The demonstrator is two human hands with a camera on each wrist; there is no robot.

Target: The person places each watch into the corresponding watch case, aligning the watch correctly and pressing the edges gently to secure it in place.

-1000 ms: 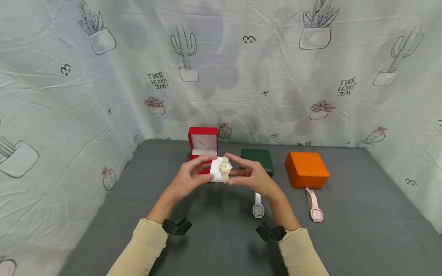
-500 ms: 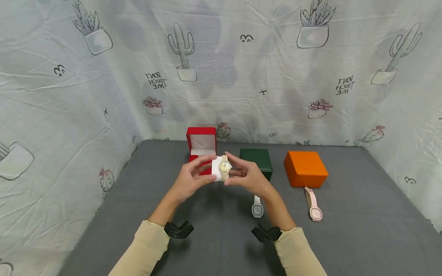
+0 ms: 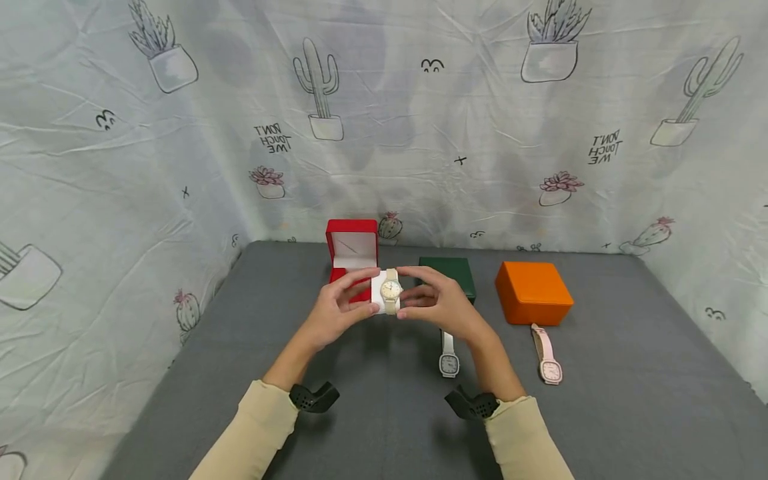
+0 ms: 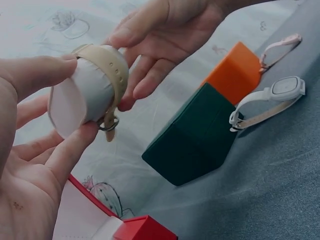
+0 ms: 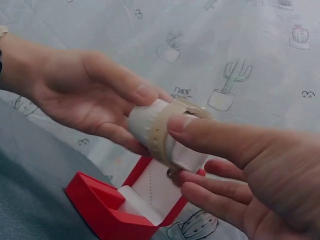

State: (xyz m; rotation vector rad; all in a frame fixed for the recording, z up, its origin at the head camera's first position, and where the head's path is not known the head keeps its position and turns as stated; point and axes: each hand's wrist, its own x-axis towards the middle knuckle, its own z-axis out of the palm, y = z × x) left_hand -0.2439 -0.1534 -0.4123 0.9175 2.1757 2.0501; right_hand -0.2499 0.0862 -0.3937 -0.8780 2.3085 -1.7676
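A white watch cushion (image 3: 377, 293) is held up in front of me, with a cream-strapped wristwatch (image 3: 391, 290) looped round it, dial facing me. My left hand (image 3: 333, 308) grips the cushion's left end between thumb and fingers. My right hand (image 3: 443, 303) pinches at the watch from the right, its thumb at the strap (image 5: 158, 132) in the right wrist view. The strap's buckle (image 4: 109, 123) shows below the cushion in the left wrist view. Behind the hands stands a red watch box (image 3: 352, 230), lid up and white inside, partly hidden by my left hand.
A closed green box (image 3: 450, 270) stands behind my right hand, and an orange box (image 3: 534, 293) to its right. A white watch (image 3: 449, 365) lies before the green box, a pink watch (image 3: 549, 371) before the orange one. All rest on a grey cloth (image 3: 624, 373).
The watch sits further left along the cushion, and a strip of white now shows right of its strap. My right fingertips have shifted from the strap's face toward the cushion's right end.
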